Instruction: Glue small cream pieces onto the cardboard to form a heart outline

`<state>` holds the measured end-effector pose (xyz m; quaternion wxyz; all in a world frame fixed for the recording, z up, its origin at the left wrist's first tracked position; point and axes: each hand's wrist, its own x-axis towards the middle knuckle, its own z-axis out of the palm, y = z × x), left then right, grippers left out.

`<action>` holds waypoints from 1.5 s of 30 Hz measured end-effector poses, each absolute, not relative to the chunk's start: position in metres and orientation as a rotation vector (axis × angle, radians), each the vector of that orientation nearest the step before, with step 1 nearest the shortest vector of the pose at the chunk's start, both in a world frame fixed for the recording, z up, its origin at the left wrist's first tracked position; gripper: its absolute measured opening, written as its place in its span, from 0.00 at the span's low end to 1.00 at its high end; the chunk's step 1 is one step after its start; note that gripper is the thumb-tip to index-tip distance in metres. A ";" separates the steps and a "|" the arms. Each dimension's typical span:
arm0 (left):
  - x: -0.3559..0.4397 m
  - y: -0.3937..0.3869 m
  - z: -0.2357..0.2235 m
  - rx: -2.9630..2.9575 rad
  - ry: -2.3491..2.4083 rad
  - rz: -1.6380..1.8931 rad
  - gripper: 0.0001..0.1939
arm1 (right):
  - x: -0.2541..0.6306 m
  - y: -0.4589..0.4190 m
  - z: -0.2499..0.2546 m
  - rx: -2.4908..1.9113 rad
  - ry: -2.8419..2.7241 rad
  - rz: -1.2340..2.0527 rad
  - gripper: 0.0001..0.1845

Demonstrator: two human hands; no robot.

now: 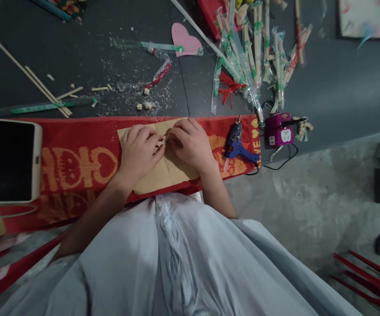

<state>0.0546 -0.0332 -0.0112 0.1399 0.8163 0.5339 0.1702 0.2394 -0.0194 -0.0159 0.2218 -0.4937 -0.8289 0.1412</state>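
My left hand [140, 149] and my right hand [191, 142] meet over a tan sheet [153, 180] with a fold line. Between their fingertips is a small, pale, knobbly piece [161, 142] that looks like wood; the fingers of both hands are closed around it and hide much of its shape. The sheet rests on a red patterned towel [77, 166] along the table's near edge. Just right of my right hand lies a blue hot glue gun [237, 145] with a clear stick in its back end.
Past the towel, the dark table [110, 17] holds thin wooden sticks [28, 74], small cut blocks [139, 106], shavings and a pink paper heart [185, 39]. Wrapped chopsticks [245, 52] pile up at the back right, near a purple power adapter [278, 129]. A tablet-like device [11, 160] lies left.
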 end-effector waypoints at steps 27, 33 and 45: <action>0.052 -0.032 -0.011 2.370 1.497 0.405 0.15 | 0.240 -0.020 -0.022 -1.340 -2.287 0.397 0.11; 0.052 -0.033 -0.011 2.376 1.497 0.409 0.15 | 0.239 -0.019 -0.021 -1.340 -2.290 0.424 0.09; 0.053 -0.032 -0.011 2.330 1.513 0.411 0.13 | 0.241 -0.019 -0.021 -1.375 -2.229 0.504 0.07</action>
